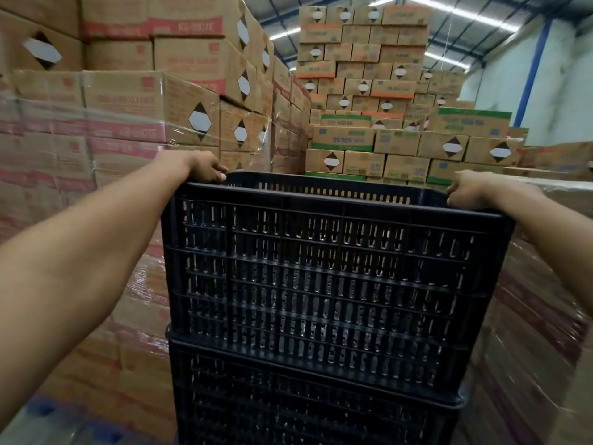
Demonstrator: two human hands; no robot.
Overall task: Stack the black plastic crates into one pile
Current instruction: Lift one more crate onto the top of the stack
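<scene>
A black slotted plastic crate [330, 271] fills the middle of the head view, sitting on top of another black crate [305, 409] beneath it. My left hand [207, 168] grips the top crate's rim at its far left corner, fingers curled over the edge. On the far right corner of the same rim my right hand [467, 189] is closed in the same way. The upper crate's inside is mostly hidden; only the far wall's slots show. The lower crate runs out of the bottom of the frame.
Shrink-wrapped pallets of cardboard boxes [106, 130] rise close on the left. Another wrapped pallet [539, 316] stands tight against the crates on the right. Tall box stacks [365, 78] stand behind, under a warehouse roof. A blue pallet corner [41, 409] shows at bottom left.
</scene>
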